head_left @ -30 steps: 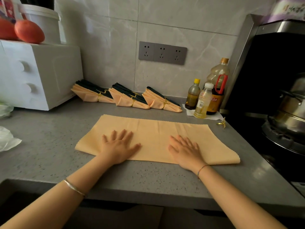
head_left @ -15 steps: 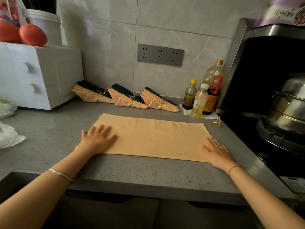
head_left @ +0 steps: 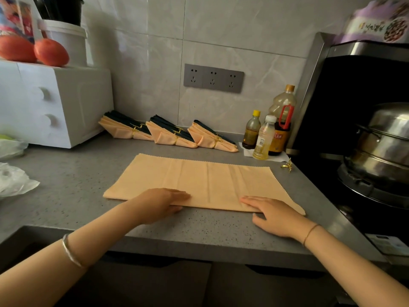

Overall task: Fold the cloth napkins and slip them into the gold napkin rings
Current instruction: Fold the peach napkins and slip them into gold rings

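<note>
An orange cloth napkin (head_left: 203,181) lies flat as a wide folded rectangle on the grey counter (head_left: 73,185). My left hand (head_left: 162,203) rests at its near edge left of the middle, fingers on top and thumb at the edge. My right hand (head_left: 273,214) holds the near edge further right in the same way. A loose gold napkin ring (head_left: 287,166) sits beyond the napkin's far right corner. Three folded orange-and-dark napkin bundles, each in a gold ring, lean by the back wall: left bundle (head_left: 124,134), middle bundle (head_left: 168,139), right bundle (head_left: 207,141).
A white appliance (head_left: 55,103) with tomatoes (head_left: 51,52) on top stands at the left. Oil bottles (head_left: 265,136) stand at the back right. A stove with a steel pot (head_left: 380,147) lies right of the counter. A plastic bag (head_left: 13,180) lies at the left edge.
Both hands slid outward along the napkin, then came back inward to its near edge. The napkin lies flatter and in the same place.
</note>
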Motion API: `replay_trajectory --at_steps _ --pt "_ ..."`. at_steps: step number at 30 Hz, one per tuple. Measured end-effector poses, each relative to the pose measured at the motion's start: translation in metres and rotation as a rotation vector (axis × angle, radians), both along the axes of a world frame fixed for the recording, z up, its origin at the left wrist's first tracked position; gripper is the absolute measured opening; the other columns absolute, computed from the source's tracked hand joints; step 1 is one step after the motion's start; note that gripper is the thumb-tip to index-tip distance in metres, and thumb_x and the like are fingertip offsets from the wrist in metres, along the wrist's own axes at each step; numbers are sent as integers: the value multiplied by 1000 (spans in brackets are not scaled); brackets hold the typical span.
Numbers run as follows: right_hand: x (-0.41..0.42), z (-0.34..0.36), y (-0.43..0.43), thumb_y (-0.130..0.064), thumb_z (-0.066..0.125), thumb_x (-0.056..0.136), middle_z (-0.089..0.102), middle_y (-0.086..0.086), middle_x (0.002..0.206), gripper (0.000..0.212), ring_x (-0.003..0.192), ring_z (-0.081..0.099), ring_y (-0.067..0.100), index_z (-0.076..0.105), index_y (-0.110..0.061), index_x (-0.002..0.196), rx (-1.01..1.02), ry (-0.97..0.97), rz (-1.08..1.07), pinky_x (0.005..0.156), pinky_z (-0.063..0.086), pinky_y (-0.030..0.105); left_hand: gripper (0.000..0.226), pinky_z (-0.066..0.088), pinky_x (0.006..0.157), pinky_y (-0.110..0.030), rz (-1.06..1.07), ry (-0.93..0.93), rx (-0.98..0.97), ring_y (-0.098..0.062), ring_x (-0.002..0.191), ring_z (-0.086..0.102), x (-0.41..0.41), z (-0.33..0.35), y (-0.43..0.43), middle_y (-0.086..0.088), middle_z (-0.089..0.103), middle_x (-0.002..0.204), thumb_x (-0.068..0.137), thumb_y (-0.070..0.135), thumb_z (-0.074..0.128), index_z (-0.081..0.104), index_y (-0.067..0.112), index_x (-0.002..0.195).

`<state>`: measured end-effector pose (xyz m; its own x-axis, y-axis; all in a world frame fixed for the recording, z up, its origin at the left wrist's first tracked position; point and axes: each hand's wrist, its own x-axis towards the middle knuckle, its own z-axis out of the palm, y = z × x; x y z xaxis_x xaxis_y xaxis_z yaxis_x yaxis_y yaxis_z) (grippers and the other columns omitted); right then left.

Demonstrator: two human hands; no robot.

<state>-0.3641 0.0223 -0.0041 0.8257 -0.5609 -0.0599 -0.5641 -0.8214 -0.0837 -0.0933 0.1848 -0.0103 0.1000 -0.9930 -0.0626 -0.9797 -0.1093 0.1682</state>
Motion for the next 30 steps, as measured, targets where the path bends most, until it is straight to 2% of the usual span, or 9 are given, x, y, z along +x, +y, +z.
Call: replay_trajectory --at_steps 4,9,12,16,19,21,23,26,30 --pt "0 -4 -4 -23 29 103 26 -14 153 45 139 27 4 27 -31 147 -82 19 0 109 18 15 50 36 108 -31 -22 -273 -1 -18 133 43 -2 -5 -6 7 34 152 104 24 36 22 38 149" --pt "-13 0 10 -25 25 104 25 -15 153 43 139 27 3 26 -31 147 -119 -6 -9 108 18 13 60 43 101 -34 -39 -372 -70 -20 125 50 -6 -8 3 2 45 144 101 12 40 17 35 150" --pt "-28 2 20 -26 26 104 25 -17 152 43 138 26 1 26 -31 147 -99 5 -20 106 15 10 49 42 101 -32 -63 -315 -101 -16 127 48 -18 -8 13 8 43 146 103 25 36 23 38 148" --pt "-33 4 29 -36 35 100 30 -23 148 44 134 29 -4 32 -36 144 -108 60 14 105 15 10 43 43 96 -27 90 18 -188 -9 116 54 -17 -6 21 17 53 134 96 56 33 47 42 134" --pt "-19 18 24 -55 43 91 48 -27 130 41 118 45 -3 50 -40 129 -62 56 -6 102 34 18 41 46 91 -28 213 323 -262 -10 104 57 5 -5 11 10 60 126 97 50 36 56 33 128" --pt "0 25 17 -65 44 85 52 -27 118 45 109 49 -3 57 -39 119 7 -5 -30 98 40 22 33 43 94 -29 283 405 -322 -13 108 56 26 -8 5 5 59 129 99 37 42 57 27 127" --pt "26 28 8 -61 45 86 57 -21 115 40 106 52 0 59 -37 115 88 -118 -50 94 45 26 32 41 97 -32 408 367 -350 -19 113 55 45 -14 4 1 57 132 99 30 45 54 25 130" --pt "74 32 -12 -42 50 94 55 -12 120 32 110 49 5 55 -32 123 149 -214 -61 94 42 27 43 33 107 -37 538 192 -294 -25 130 42 57 -23 8 -5 47 142 100 35 41 44 20 139" --pt "141 27 -38 -29 59 91 41 -2 145 49 131 40 17 42 -25 137 228 -215 -84 104 37 32 60 10 118 -37 515 42 -194 -23 146 15 54 -33 12 -4 20 158 99 51 27 26 17 149"
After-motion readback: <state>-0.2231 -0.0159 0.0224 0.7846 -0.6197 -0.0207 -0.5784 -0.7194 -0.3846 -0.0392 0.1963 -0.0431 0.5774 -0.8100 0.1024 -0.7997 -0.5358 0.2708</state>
